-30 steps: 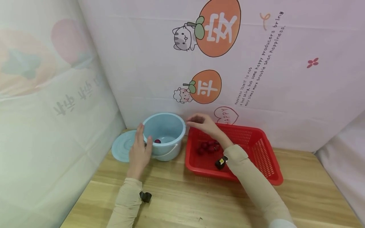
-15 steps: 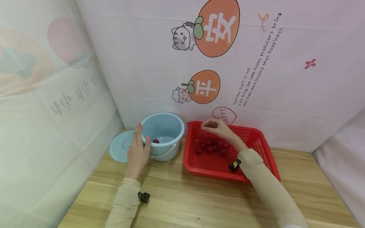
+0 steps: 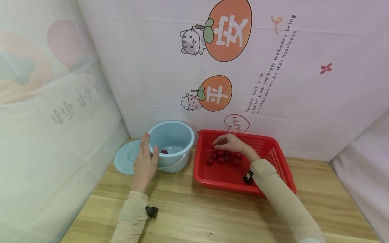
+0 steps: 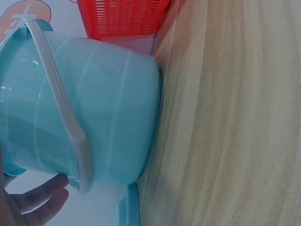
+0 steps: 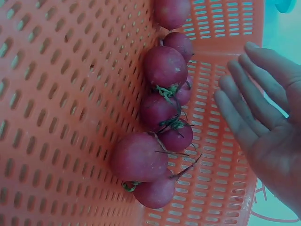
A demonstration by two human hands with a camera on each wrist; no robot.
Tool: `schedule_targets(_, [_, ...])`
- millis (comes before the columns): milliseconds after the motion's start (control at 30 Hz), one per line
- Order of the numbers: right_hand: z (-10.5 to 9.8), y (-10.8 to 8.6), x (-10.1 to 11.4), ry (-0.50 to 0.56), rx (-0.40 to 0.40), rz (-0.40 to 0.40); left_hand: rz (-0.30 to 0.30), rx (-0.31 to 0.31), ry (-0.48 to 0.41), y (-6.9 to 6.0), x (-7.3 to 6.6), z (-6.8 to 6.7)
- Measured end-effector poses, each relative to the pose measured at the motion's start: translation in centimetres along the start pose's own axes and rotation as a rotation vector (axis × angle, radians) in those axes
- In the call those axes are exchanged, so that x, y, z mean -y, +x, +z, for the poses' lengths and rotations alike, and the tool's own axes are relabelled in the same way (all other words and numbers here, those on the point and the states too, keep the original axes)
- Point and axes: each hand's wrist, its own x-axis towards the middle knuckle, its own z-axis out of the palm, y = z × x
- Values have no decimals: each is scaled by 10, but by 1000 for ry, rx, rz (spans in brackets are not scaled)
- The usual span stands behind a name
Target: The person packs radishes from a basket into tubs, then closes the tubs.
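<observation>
My left hand (image 3: pixel 145 166) rests at the left side of a light blue bucket (image 3: pixel 177 163), fingers straight and the thumb by the rim. One dark red radish (image 3: pixel 164 151) lies on the bucket's floor. Over a red perforated basket (image 3: pixel 212 183) hovers my right hand (image 3: pixel 231 143). In the right wrist view its fingers (image 5: pixel 258 101) are extended, holding nothing, apart from the radishes. Several round red radishes (image 5: pixel 164 66), with short green stem stubs and thin roots, lie along the basket's bottom.
A light blue lid (image 3: pixel 124 159) lies left of the bucket, partly behind my left hand. The bucket's pale handle (image 4: pixel 59 89) hangs down its front. Basket and bucket stand side by side on a wooden table (image 3: pixel 194 216), close to a printed cloth backdrop (image 3: pixel 152 67).
My right hand has moved from the bucket's right rim across to over the basket, then slightly lower. The left hand stays at the bucket. The view has shifted slightly.
</observation>
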Motion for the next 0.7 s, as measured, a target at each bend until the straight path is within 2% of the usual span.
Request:
schedule_targets(133, [1,1,-4,-33,45,12,-3,2,-5,1,0,-1])
schedule_targets(400, [5,-3,-8,-57,126,-14,0,13,-11,0,-4,-1])
schedule_targets(467, [5,-2,-13,-73,136,-32,-1,14,-13,0,-4,0])
schedule_targets(533, [7,4,-33,-71,140,-84,0,10,-16,0,-4,0])
schedule_targets(600, [7,6,-32,-91,162,-59,-2,7,-18,0,-4,0])
schedule_targets(667, [11,12,-50,-74,191,-43,-6,7,-18,0,-3,-1])
schedule_targets(700, [11,13,-49,-85,203,-19,-9,7,-18,0,-4,-1])
